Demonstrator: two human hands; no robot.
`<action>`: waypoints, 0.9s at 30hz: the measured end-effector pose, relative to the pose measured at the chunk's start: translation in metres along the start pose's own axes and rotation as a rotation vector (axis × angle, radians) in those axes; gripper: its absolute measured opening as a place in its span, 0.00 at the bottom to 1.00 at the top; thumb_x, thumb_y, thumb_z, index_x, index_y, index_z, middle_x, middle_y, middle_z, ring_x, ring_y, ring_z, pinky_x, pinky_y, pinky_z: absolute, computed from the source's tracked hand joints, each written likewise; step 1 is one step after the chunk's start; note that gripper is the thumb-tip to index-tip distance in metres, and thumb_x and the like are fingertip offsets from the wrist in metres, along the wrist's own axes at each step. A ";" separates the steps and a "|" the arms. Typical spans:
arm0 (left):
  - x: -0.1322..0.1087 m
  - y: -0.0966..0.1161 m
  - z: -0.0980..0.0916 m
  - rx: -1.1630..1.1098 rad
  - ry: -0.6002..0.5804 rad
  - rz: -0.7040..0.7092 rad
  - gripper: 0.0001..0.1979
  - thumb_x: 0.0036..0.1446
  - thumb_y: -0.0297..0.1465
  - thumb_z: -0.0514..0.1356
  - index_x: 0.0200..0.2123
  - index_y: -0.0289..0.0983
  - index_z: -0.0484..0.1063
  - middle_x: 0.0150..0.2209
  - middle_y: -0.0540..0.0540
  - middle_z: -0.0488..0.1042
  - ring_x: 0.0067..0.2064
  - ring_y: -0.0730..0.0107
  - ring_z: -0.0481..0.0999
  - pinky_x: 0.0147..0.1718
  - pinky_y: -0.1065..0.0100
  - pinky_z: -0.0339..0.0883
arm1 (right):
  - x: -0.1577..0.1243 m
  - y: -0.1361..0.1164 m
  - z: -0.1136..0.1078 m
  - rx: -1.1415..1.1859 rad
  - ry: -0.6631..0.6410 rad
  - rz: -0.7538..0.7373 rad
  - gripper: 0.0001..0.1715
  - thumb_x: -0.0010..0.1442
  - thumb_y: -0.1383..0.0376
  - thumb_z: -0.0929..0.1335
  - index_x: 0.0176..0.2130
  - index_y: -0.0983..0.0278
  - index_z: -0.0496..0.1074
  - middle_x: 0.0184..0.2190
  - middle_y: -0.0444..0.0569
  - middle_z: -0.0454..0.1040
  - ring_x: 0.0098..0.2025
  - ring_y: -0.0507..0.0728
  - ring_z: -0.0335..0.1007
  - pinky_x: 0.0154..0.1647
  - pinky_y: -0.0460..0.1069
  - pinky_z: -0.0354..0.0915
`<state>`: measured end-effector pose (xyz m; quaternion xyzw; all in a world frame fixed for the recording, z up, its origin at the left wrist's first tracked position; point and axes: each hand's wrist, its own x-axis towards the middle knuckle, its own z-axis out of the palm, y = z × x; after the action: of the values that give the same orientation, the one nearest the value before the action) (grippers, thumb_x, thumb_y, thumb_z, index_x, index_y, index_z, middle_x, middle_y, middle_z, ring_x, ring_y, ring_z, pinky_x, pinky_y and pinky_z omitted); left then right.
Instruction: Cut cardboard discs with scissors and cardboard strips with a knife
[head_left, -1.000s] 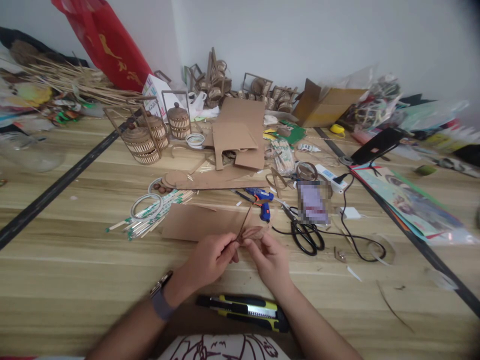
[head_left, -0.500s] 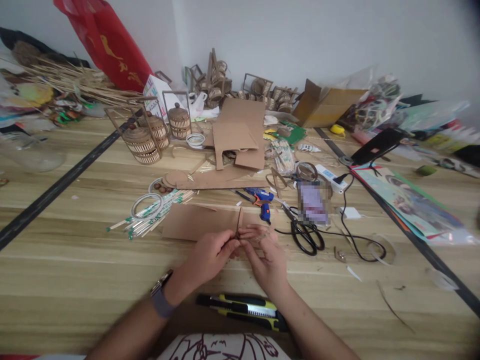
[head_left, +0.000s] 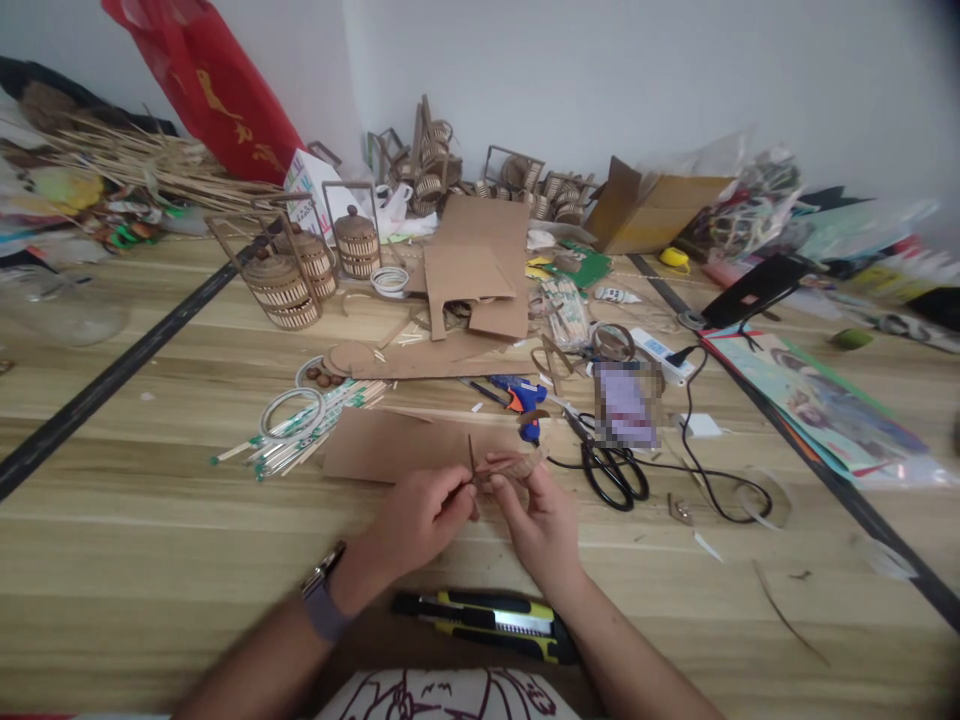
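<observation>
In front of me, my left hand point(head_left: 431, 515) is closed in a pinch on a thin brown strip point(head_left: 471, 452), whose end sticks up past the fingertips. My right hand point(head_left: 544, 520) is also pinched, holding a part of the brown strip that runs toward the right over its fingers. Whether this is one bent strip or two pieces I cannot tell, as the fingers hide the join. Just beyond my hands lies a flat cardboard sheet point(head_left: 397, 445). A yellow and black utility knife point(head_left: 495, 620) rests near my body.
Black-handled scissors point(head_left: 611, 475) and a blue glue gun point(head_left: 529, 395) lie beyond my right hand. Cotton-swab-like sticks point(head_left: 300, 450) and white rings point(head_left: 292, 412) are at left. Small lidded baskets point(head_left: 281, 290) stand behind them. A black cable point(head_left: 705, 480) loops at right.
The upright strip end has turned and now looks thinner and lower. My hands have drawn slightly apart at the fingertips, the right one shifting a little to the right.
</observation>
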<state>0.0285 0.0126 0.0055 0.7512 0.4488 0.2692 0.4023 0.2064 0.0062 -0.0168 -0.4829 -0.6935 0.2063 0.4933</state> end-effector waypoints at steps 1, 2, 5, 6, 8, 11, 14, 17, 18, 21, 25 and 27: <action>0.000 0.000 0.000 0.024 0.008 -0.012 0.15 0.67 0.36 0.49 0.29 0.40 0.66 0.28 0.48 0.78 0.30 0.66 0.76 0.30 0.69 0.61 | 0.000 0.000 0.000 -0.017 0.002 -0.023 0.07 0.66 0.63 0.68 0.39 0.58 0.78 0.37 0.51 0.82 0.42 0.61 0.78 0.45 0.56 0.70; 0.001 0.000 -0.001 0.050 0.014 -0.025 0.15 0.67 0.38 0.49 0.29 0.40 0.66 0.27 0.48 0.77 0.29 0.66 0.75 0.29 0.68 0.60 | -0.001 -0.001 0.001 -0.039 0.002 -0.053 0.07 0.66 0.64 0.68 0.39 0.58 0.77 0.37 0.51 0.82 0.43 0.61 0.78 0.46 0.57 0.70; 0.002 0.000 -0.001 0.114 0.009 -0.051 0.16 0.67 0.41 0.50 0.29 0.39 0.67 0.27 0.48 0.76 0.29 0.65 0.75 0.28 0.68 0.58 | -0.002 -0.003 0.001 -0.088 -0.016 -0.131 0.07 0.66 0.67 0.67 0.39 0.57 0.76 0.37 0.50 0.82 0.43 0.61 0.78 0.48 0.58 0.69; 0.002 -0.001 -0.001 0.129 0.003 -0.053 0.16 0.67 0.39 0.50 0.30 0.39 0.68 0.27 0.48 0.76 0.30 0.65 0.75 0.28 0.68 0.59 | -0.002 -0.004 0.002 -0.094 -0.024 -0.147 0.07 0.66 0.67 0.67 0.39 0.57 0.75 0.37 0.50 0.82 0.43 0.61 0.78 0.47 0.58 0.68; 0.002 -0.002 -0.001 0.156 -0.004 -0.044 0.14 0.68 0.35 0.49 0.31 0.39 0.68 0.29 0.47 0.77 0.31 0.64 0.77 0.30 0.68 0.59 | -0.002 -0.005 0.002 -0.098 -0.033 -0.174 0.07 0.66 0.68 0.66 0.39 0.57 0.74 0.36 0.50 0.82 0.42 0.61 0.78 0.47 0.58 0.69; 0.001 -0.004 0.001 0.193 0.017 -0.020 0.13 0.68 0.33 0.49 0.33 0.39 0.70 0.30 0.46 0.79 0.32 0.63 0.78 0.31 0.67 0.60 | -0.001 -0.004 0.004 -0.091 -0.022 -0.217 0.05 0.66 0.67 0.68 0.40 0.57 0.74 0.36 0.49 0.82 0.43 0.61 0.78 0.47 0.58 0.68; 0.000 -0.004 0.002 0.226 0.053 -0.009 0.12 0.68 0.33 0.50 0.33 0.39 0.70 0.31 0.45 0.79 0.32 0.62 0.78 0.30 0.67 0.61 | -0.001 -0.003 0.005 -0.100 -0.019 -0.225 0.03 0.66 0.66 0.69 0.40 0.57 0.74 0.37 0.49 0.82 0.44 0.62 0.78 0.47 0.58 0.67; -0.001 -0.003 0.004 0.204 0.048 0.000 0.13 0.68 0.32 0.49 0.31 0.39 0.69 0.29 0.47 0.78 0.31 0.65 0.77 0.30 0.68 0.61 | -0.002 -0.002 0.004 -0.117 -0.032 -0.205 0.07 0.66 0.68 0.68 0.40 0.57 0.75 0.37 0.49 0.82 0.43 0.62 0.79 0.47 0.58 0.66; -0.001 -0.003 0.005 0.188 0.044 0.005 0.14 0.68 0.32 0.49 0.30 0.39 0.68 0.28 0.47 0.78 0.30 0.65 0.77 0.30 0.68 0.62 | -0.002 -0.002 0.004 -0.116 -0.030 -0.195 0.07 0.66 0.69 0.68 0.40 0.57 0.75 0.37 0.49 0.83 0.43 0.62 0.79 0.47 0.59 0.66; -0.001 -0.003 0.005 0.127 0.043 0.034 0.14 0.67 0.32 0.49 0.30 0.39 0.68 0.28 0.47 0.78 0.31 0.66 0.77 0.31 0.68 0.63 | -0.002 -0.003 0.002 -0.067 -0.013 -0.138 0.07 0.66 0.68 0.67 0.39 0.57 0.75 0.36 0.49 0.82 0.43 0.61 0.79 0.48 0.59 0.66; 0.000 -0.003 0.001 0.034 0.020 0.059 0.15 0.68 0.34 0.49 0.30 0.39 0.69 0.29 0.48 0.79 0.31 0.67 0.78 0.33 0.69 0.64 | -0.002 -0.003 0.003 0.081 -0.021 0.003 0.07 0.69 0.63 0.66 0.40 0.57 0.75 0.37 0.50 0.82 0.43 0.61 0.79 0.46 0.57 0.70; 0.000 -0.003 0.000 0.010 0.005 0.053 0.15 0.68 0.34 0.50 0.30 0.39 0.69 0.29 0.48 0.79 0.32 0.67 0.78 0.33 0.69 0.63 | -0.003 -0.002 0.003 0.140 -0.025 0.037 0.08 0.69 0.62 0.66 0.40 0.58 0.76 0.38 0.50 0.82 0.43 0.60 0.79 0.46 0.56 0.72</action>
<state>0.0269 0.0137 0.0029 0.7642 0.4311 0.2793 0.3901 0.2026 0.0035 -0.0179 -0.4575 -0.6743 0.2694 0.5133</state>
